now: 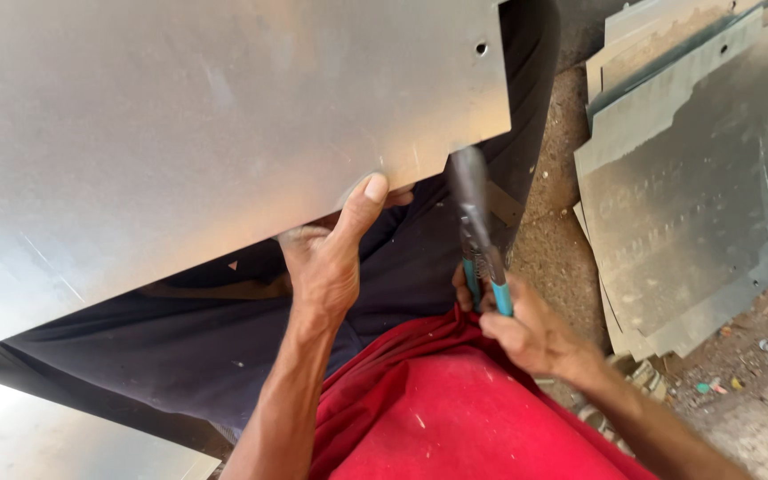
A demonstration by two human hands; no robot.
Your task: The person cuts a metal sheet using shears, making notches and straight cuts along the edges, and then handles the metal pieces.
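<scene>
A large grey metal sheet [206, 116] is held across the lap, filling the upper left of the view and tilted down toward the left. Its lower edge is gripped by the left hand [331, 258]: the thumb [368, 197] is pressed flat on the top face near a notch in the edge, and the fingers are curled beneath, out of sight. Just right of that thumb, snips [477, 236] with teal handles are held upright in the right hand [526, 333], which is closed tightly around the handles; the dark blades are blurred and point up at the stepped corner of the sheet, and whether they are touching it cannot be told. Two small holes are seen near the sheet's upper right corner. Dark trousers [420, 267] and a red shirt [455, 418] are seen below. To the right, a stack of cut sheets [686, 196] is laid on the dirt floor [553, 249], with small scraps scattered near it.
</scene>
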